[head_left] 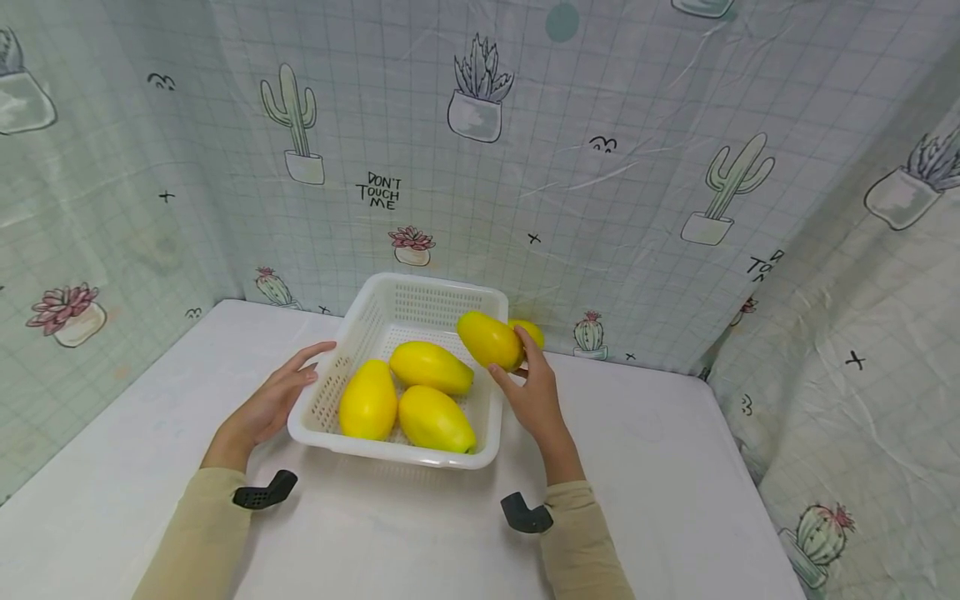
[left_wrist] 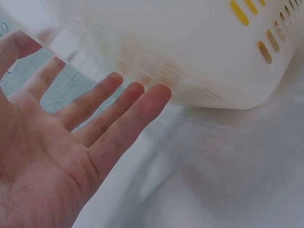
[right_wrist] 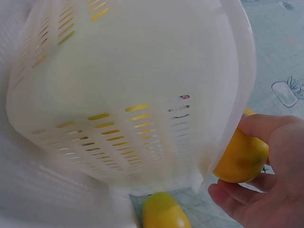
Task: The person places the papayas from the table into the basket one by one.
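A white plastic basket [head_left: 420, 454] with slotted sides sits on the table, holding a yellow mango [head_left: 369, 400] at its left, a second mango [head_left: 431, 367] behind and a third mango [head_left: 437, 419] at the front. Over the basket's right rim, my right hand [head_left: 536, 396] grips another mango [head_left: 483, 335] between thumb and fingers; the right wrist view shows this held mango [right_wrist: 240, 161] beside the rim. My left hand [head_left: 272, 404] is at the basket's left side, fingers spread and fairly straight, fingertips at the rim and outer wall.
One more mango [head_left: 534, 332] lies just beyond the basket's right side, partly hidden by the held one. The white table [head_left: 645, 483] extends left, right and in front. A cactus-print curtain [head_left: 570, 183] hangs behind and along both sides.
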The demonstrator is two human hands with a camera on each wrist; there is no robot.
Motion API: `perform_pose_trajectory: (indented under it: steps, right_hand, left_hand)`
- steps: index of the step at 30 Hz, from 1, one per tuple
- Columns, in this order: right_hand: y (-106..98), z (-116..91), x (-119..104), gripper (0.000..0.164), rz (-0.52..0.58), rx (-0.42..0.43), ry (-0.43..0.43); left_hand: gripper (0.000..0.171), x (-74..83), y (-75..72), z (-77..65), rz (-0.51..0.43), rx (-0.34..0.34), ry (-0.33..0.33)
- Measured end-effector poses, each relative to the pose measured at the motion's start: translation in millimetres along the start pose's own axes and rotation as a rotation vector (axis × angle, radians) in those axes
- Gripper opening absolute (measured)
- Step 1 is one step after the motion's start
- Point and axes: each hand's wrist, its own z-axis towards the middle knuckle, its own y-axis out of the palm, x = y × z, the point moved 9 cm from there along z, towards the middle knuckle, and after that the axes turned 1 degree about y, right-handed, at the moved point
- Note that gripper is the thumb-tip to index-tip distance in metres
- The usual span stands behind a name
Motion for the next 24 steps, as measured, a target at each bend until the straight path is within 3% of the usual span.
perform_pose_trajectory:
  steps: [6, 16, 24]
  right_hand:
    - [-0.3, 0.7, 2.4, 0.067, 0.011, 0.005, 0.05]
    - [-3.3, 3.0, 3.0, 0.062, 0.005, 0.042, 0.032]
    - [-4.0, 3.6, -3.4, 0.055, 0.008, 0.057, -0.076]
  left_hand:
    - [0.05, 8.9, 6.2, -4.7, 0.019, -0.002, -0.002]
    - [0.05, 11.5, 5.7, -3.1, 0.019, -0.001, 0.003]
    - [0.05, 11.3, 5.8, -3.5, 0.019, -0.008, -0.001]
